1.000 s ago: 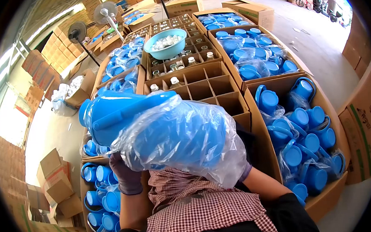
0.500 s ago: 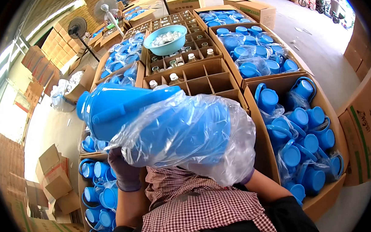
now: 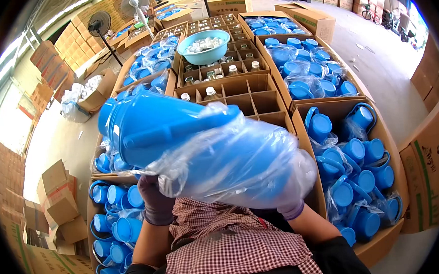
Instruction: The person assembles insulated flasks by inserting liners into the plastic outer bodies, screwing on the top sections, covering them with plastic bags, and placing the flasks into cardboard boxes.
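A large blue thermos flask (image 3: 156,126) with a side handle lies tilted across the front of me, its narrower capped end up and to the left. A clear plastic bag (image 3: 206,163) covers its lower right part and hangs loose past the base. My left hand (image 3: 156,201), in a purple glove, is closed on the bag's edge under the flask; some fingers are hidden. Behind the bagged base, my right hand (image 3: 293,207) supports the flask at the right, gloved too and mostly covered by film.
Cartons of bagged blue flasks stand at right (image 3: 353,224) and left (image 3: 96,225). Ahead is a divided carton (image 3: 277,96) with several white-capped bottles. A light-blue basin (image 3: 207,55) of small white pieces sits beyond. Fans (image 3: 99,24) and stacked boxes fill the back left.
The flask has shifted slightly right and down in view. The bag's loose end is pulled closer round the base at the right, and more of my right glove shows.
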Action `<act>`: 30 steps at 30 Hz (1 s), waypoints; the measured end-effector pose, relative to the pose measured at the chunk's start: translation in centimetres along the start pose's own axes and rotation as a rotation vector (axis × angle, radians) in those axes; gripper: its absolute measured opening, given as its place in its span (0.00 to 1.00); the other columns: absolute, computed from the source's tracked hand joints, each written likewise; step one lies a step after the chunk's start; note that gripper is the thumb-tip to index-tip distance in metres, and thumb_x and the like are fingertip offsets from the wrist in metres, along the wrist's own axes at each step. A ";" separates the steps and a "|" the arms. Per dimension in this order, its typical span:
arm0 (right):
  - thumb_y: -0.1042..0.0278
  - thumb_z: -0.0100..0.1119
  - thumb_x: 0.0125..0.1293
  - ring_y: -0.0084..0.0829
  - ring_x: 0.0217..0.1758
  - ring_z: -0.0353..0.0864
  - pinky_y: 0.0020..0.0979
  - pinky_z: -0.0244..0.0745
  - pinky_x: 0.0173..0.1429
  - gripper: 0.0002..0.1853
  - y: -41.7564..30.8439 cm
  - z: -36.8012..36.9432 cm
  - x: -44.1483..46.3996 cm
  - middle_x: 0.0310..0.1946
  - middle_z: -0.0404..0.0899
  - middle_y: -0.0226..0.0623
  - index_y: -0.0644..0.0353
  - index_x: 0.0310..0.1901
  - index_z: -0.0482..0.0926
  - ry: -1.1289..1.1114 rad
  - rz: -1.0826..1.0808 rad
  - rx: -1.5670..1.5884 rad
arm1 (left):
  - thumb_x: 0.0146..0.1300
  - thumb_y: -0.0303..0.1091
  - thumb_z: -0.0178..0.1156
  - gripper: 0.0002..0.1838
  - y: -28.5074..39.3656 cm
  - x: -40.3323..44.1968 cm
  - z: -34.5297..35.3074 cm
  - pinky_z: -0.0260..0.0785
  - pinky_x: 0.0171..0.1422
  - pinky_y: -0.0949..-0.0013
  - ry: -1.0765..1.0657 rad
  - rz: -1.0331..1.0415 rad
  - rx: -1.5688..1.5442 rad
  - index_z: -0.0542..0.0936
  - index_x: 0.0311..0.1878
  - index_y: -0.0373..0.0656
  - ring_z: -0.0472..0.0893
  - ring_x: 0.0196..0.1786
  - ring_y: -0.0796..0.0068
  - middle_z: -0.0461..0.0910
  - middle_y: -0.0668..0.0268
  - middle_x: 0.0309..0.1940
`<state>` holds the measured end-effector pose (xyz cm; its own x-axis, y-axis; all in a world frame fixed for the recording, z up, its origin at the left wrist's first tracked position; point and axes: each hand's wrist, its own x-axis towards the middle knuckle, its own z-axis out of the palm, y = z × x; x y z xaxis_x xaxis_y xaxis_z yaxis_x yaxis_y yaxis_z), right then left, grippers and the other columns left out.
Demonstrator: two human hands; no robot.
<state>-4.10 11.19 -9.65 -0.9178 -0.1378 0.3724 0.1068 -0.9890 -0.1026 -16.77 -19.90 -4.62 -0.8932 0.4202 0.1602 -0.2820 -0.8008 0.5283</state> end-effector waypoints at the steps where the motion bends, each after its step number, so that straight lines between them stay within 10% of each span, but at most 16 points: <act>1: 0.52 0.43 0.85 0.39 0.74 0.73 0.43 0.69 0.79 0.30 0.3 -1.5 -0.7 0.75 0.70 0.44 0.60 0.79 0.61 0.049 0.017 0.042 | 0.69 0.37 0.48 0.27 0.3 -0.4 -3.0 0.75 0.70 0.46 -0.095 0.019 0.023 0.77 0.65 0.30 0.83 0.61 0.50 0.82 0.48 0.60; 3: 0.52 0.48 0.83 0.32 0.81 0.60 0.37 0.54 0.86 0.33 0.1 -11.9 -4.7 0.79 0.63 0.39 0.57 0.81 0.54 0.505 0.129 -0.337 | 0.70 0.47 0.53 0.28 0.6 -1.3 -0.4 0.75 0.69 0.46 -0.048 0.111 0.069 0.79 0.64 0.36 0.84 0.59 0.51 0.84 0.50 0.58; 10: 0.58 0.50 0.83 0.33 0.77 0.69 0.36 0.66 0.80 0.28 3.7 0.3 -4.1 0.75 0.68 0.42 0.60 0.78 0.61 0.114 -0.112 -1.739 | 0.72 0.45 0.52 0.24 2.4 -0.9 -0.2 0.74 0.69 0.48 0.100 0.115 0.198 0.80 0.61 0.36 0.84 0.59 0.51 0.83 0.51 0.59; 20: 0.61 0.51 0.82 0.31 0.72 0.74 0.34 0.71 0.77 0.25 2.2 -6.1 -2.3 0.71 0.73 0.41 0.61 0.74 0.67 0.193 -0.100 -0.964 | 0.72 0.41 0.49 0.22 0.7 -1.0 -0.6 0.76 0.68 0.50 0.109 0.198 0.138 0.82 0.56 0.33 0.85 0.58 0.55 0.85 0.51 0.55; 24: 0.69 0.64 0.73 0.32 0.55 0.85 0.31 0.78 0.62 0.19 -6.6 2.2 -1.7 0.52 0.86 0.34 0.61 0.63 0.79 0.378 0.588 -1.423 | 0.71 0.45 0.51 0.25 3.7 -1.8 -0.9 0.75 0.70 0.49 -0.019 0.164 0.197 0.81 0.60 0.35 0.84 0.59 0.54 0.85 0.52 0.56; 25: 0.77 0.58 0.68 0.38 0.49 0.87 0.36 0.81 0.59 0.14 -8.9 3.8 -2.6 0.47 0.88 0.39 0.64 0.54 0.83 0.337 0.383 -2.128 | 0.70 0.47 0.52 0.26 4.7 -1.7 -2.8 0.74 0.70 0.48 -0.030 0.169 0.211 0.81 0.60 0.35 0.84 0.60 0.53 0.85 0.53 0.56; 26: 0.80 0.53 0.64 0.46 0.51 0.87 0.38 0.80 0.60 0.14 -10.3 4.6 -2.5 0.46 0.87 0.46 0.66 0.49 0.83 0.760 0.281 -2.221 | 0.69 0.50 0.53 0.30 5.7 -2.0 -4.5 0.71 0.73 0.45 -0.044 0.170 0.292 0.77 0.65 0.35 0.83 0.61 0.51 0.84 0.52 0.59; 29: 0.78 0.54 0.65 0.52 0.56 0.84 0.42 0.77 0.65 0.17 -6.2 2.6 -0.4 0.49 0.85 0.50 0.65 0.55 0.82 0.330 -0.403 -2.270 | 0.67 0.50 0.54 0.34 4.7 -2.0 -5.5 0.71 0.74 0.45 -0.099 0.155 0.269 0.73 0.69 0.35 0.83 0.61 0.50 0.81 0.52 0.62; 30: 0.74 0.57 0.67 0.50 0.62 0.81 0.43 0.73 0.70 0.21 -3.4 1.9 0.7 0.57 0.82 0.50 0.63 0.62 0.79 0.174 -0.265 -2.129 | 0.69 0.46 0.56 0.32 3.9 -1.3 -4.0 0.73 0.71 0.47 -0.149 0.089 0.232 0.73 0.69 0.34 0.83 0.61 0.52 0.81 0.51 0.62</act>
<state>-4.36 14.41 -7.31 -0.8647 0.0850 0.4950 -0.3602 0.5817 -0.7293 -18.10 -25.33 -6.13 -0.8449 0.4243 0.3257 -0.1020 -0.7256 0.6805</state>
